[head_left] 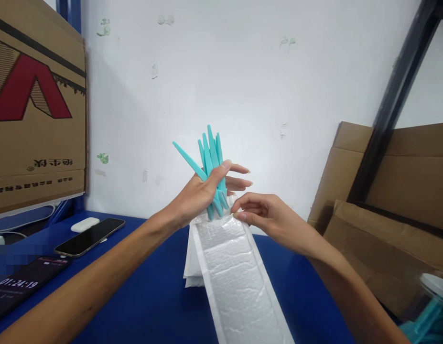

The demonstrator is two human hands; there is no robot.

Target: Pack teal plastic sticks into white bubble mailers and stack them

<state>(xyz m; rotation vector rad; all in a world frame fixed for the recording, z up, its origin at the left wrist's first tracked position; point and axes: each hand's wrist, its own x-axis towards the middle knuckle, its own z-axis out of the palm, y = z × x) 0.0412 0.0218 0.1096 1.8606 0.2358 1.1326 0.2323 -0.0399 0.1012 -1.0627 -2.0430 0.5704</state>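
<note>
Several turquoise pointed sticks [213,157] fan upward out of my left hand [203,193], which is closed around them with its thumb across the front. Their lower ends rest at the top edge of a long white padded sleeve [235,282]. My right hand [259,210] pinches the sleeve's upper right corner between thumb and forefinger. The sleeve slopes down toward me. Behind it, to the left, another white packet [193,263] hangs or stands partly covered by the sleeve; how it is supported is hidden.
On the blue table [142,286] at left lie a white case [85,224], a dark phone [90,237] and a phone showing a timer [26,282]. Cardboard [38,105] stands at left, more [386,253] at right. A container with turquoise items [431,310] is at lower right.
</note>
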